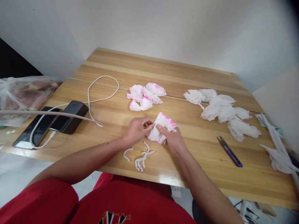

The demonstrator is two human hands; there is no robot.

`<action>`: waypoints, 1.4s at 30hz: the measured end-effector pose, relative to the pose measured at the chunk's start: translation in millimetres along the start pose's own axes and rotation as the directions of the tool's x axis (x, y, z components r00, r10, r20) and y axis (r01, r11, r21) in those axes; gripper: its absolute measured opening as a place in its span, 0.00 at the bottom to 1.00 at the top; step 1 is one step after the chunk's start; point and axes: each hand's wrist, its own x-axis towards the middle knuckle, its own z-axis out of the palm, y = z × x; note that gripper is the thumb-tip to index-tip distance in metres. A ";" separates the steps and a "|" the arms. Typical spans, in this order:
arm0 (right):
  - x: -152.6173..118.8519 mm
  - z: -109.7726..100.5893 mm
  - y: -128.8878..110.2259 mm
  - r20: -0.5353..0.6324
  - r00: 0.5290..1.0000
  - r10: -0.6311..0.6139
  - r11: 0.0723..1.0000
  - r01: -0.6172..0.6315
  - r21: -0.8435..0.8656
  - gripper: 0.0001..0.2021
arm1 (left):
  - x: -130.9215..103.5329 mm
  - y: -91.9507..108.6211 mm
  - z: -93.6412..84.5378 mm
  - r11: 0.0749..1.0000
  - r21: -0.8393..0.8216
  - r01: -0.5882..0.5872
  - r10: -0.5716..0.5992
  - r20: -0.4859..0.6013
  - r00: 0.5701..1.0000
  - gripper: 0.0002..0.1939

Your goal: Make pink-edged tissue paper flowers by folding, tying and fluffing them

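A pleated white paper piece with pink edges point(161, 128) is held between my two hands near the front middle of the wooden table. My left hand point(139, 128) pinches its left edge with thumb and fingertips. My right hand point(172, 137) grips it from the right, thumb on top and fingers beneath, hidden. Short white twisted strips point(143, 158) lie on the table just below my hands, with one curved strip point(127, 153) apart at their left. Beyond my hands sits a cluster of pink-edged white paper bunches point(146, 95).
Several plain white paper bunches point(220, 107) lie at the right, with purple-handled snips point(230, 151) in front of them. A black power bank point(74, 115), a phone point(35, 130) and a looped white cable point(102, 76) occupy the left. White strips point(277, 155) reach the right edge.
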 end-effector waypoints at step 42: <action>1.1 -2.5 -1.7 0.042 0.998 -0.047 0.997 0.045 0.060 0.20 | 8.7 0.6 -6.2 0.927 -0.304 0.219 -0.208 0.069 0.976 0.09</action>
